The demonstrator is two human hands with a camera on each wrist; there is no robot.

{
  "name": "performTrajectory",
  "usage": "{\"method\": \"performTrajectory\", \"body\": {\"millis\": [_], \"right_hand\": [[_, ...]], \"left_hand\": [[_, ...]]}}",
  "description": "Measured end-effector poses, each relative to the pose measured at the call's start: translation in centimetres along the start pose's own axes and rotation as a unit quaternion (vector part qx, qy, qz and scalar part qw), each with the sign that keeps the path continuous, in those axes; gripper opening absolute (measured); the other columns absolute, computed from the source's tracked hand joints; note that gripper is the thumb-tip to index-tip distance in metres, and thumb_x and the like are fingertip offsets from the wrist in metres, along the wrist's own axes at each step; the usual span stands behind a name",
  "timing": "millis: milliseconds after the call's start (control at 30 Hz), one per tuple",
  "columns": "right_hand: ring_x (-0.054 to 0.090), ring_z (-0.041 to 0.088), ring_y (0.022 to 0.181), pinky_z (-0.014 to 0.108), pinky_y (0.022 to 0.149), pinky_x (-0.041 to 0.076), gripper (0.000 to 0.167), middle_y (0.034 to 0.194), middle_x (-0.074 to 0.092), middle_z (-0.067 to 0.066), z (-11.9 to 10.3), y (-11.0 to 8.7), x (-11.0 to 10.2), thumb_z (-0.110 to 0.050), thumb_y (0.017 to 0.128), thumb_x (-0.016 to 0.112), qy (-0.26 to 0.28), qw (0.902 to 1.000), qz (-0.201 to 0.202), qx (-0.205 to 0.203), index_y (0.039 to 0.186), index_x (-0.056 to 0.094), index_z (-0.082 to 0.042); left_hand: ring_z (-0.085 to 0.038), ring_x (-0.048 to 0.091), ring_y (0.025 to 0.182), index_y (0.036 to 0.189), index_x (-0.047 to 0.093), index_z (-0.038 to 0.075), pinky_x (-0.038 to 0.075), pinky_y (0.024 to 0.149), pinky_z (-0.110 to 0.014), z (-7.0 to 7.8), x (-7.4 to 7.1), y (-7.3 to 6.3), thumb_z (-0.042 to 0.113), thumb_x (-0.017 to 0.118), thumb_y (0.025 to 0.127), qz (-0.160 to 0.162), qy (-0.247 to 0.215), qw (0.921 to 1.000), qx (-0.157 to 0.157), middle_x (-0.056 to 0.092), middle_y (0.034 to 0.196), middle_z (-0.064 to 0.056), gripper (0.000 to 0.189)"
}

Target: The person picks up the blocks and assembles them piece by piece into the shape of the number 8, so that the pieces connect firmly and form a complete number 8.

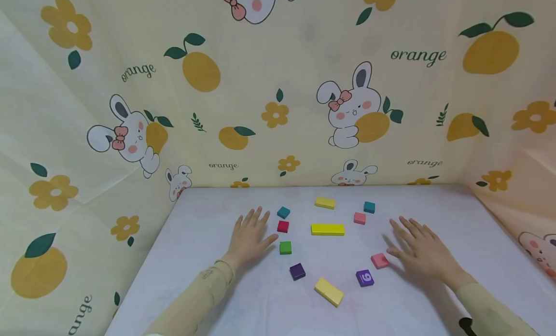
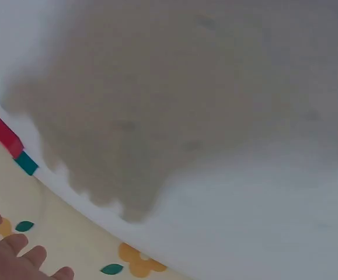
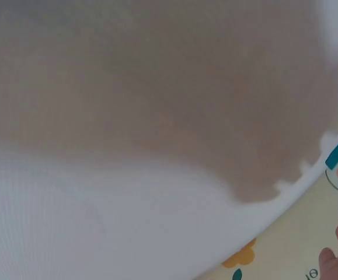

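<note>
My left hand (image 1: 249, 236) is spread open over the left part of the white table, holding nothing. Its thumb is nearest to a green block (image 1: 285, 248) and a red block (image 1: 283, 227); a teal block (image 1: 284, 212) lies beyond its fingertips. On the other side my right hand (image 1: 423, 249) also has its fingers spread and grips nothing. Its thumb is close to a pink block (image 1: 380, 260); whether they touch I cannot tell. A purple block (image 1: 365, 278) with a white digit lies nearby. In the left wrist view, finger ends (image 2: 25, 256) appear at the lower left corner.
Between the hands lie a bright yellow bar (image 1: 327, 230), two paler yellow bars (image 1: 325, 203), (image 1: 328, 292) and a dark purple block (image 1: 297, 272). Farther back are another pink block (image 1: 359, 218) and teal block (image 1: 369, 207). A patterned cloth (image 1: 299, 51) stands behind the table (image 1: 208, 205).
</note>
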State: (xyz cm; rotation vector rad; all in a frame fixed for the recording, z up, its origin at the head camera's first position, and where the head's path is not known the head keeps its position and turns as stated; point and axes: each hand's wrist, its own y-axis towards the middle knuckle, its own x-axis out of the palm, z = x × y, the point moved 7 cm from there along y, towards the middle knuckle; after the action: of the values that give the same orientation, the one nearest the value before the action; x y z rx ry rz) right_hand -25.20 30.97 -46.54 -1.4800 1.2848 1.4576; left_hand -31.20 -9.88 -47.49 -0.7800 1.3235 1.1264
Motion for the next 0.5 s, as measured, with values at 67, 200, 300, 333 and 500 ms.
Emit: {"method": "performTrajectory", "body": {"millis": [67,200,300,333,500], "right_hand": [[0.032,0.046,0.131,0.057,0.113,0.010,0.076,0.146,0.033,0.023,-0.2,0.0,-0.5,-0.055,0.088,0.051,0.000,0.9999,0.011,-0.005,0.148,0.023,-0.018],[0.043,0.045,0.121,0.062,0.097,0.033,0.070,0.138,0.045,0.022,-0.6,0.0,-1.3,-0.051,0.086,0.057,0.010,0.9994,0.033,-0.011,0.143,0.037,-0.016],[0.049,0.042,0.116,0.060,0.093,0.038,0.061,0.131,0.053,0.019,-1.2,0.0,-1.7,-0.043,0.085,0.062,0.028,0.9981,0.050,-0.025,0.135,0.048,-0.012],[0.050,0.041,0.115,0.060,0.092,0.039,0.057,0.128,0.055,0.018,-1.5,0.0,-1.7,-0.041,0.084,0.064,0.031,0.9974,0.055,-0.034,0.132,0.051,-0.011],[0.054,0.036,0.109,0.057,0.087,0.042,0.044,0.116,0.063,0.014,-3.1,-0.3,-1.6,-0.025,0.078,0.072,0.041,0.9925,0.075,-0.088,0.117,0.063,-0.009]], "left_hand": [[-0.028,0.030,0.140,0.144,0.035,0.019,0.024,0.111,-0.053,0.5,-0.3,0.3,0.060,0.044,0.089,0.016,-0.007,0.9998,0.011,0.032,0.152,-0.007,0.070],[-0.027,0.044,0.130,0.137,0.046,0.012,0.035,0.105,-0.048,2.2,-0.9,1.4,0.052,0.049,0.090,0.029,-0.011,0.9991,0.029,0.047,0.141,-0.009,0.062],[-0.024,0.053,0.120,0.130,0.052,0.011,0.043,0.098,-0.043,3.7,-1.1,2.2,0.047,0.053,0.090,0.033,-0.011,0.9986,0.039,0.055,0.131,-0.008,0.054],[-0.024,0.056,0.115,0.128,0.054,0.011,0.046,0.095,-0.042,4.3,-1.1,2.4,0.045,0.055,0.089,0.037,-0.012,0.9982,0.046,0.058,0.128,-0.007,0.051],[-0.020,0.061,0.105,0.121,0.059,0.013,0.051,0.084,-0.036,7.1,-0.8,3.1,0.039,0.059,0.088,0.046,-0.023,0.9952,0.083,0.063,0.117,-0.004,0.042]]}}
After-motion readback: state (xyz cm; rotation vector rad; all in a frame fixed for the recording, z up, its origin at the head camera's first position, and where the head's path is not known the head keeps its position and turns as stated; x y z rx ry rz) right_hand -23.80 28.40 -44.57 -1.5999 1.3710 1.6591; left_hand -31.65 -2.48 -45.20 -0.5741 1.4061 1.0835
